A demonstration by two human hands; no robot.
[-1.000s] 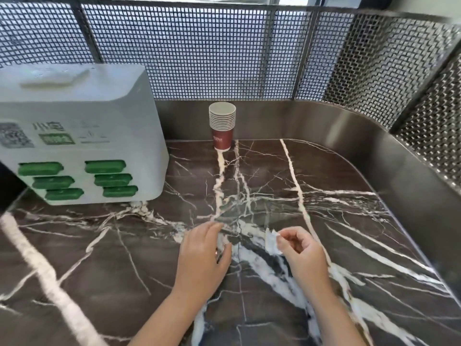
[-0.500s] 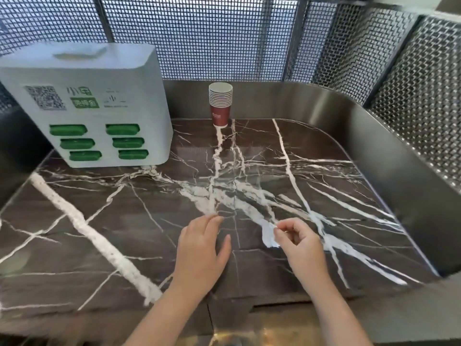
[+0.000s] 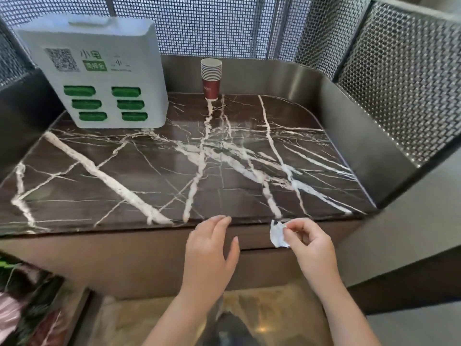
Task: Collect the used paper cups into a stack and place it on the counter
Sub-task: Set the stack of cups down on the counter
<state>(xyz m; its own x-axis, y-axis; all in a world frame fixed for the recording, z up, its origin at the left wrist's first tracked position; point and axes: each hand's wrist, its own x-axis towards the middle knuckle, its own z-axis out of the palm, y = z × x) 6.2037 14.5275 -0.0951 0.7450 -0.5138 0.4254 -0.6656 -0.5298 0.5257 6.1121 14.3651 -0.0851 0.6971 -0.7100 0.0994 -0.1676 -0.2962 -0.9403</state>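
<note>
Since cups (image 3: 211,78) seen nested in one stack, upright at back of counter (image 3: 124,171) near steel wall (image 3: 349,136), task judged pretty much done; no loose cups spotted.

Head view: left hand (image 3: 209,255) held flat, fingers straight, nothing gripped, by front edge. Right hand (image 3: 309,243) pinched on small white scrap (image 3: 277,233), probably litter left to be binned. Hands apart.

Dark veined marble top, white charger box (image 3: 99,71) back left, mesh (image 3: 224,23) fencing round.

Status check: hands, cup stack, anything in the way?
Left hand open, at front edge of counter. Right hand pinches white paper scrap. Cup stack upright at the back, untouched. White charger box apart from it, not blocking.
</note>
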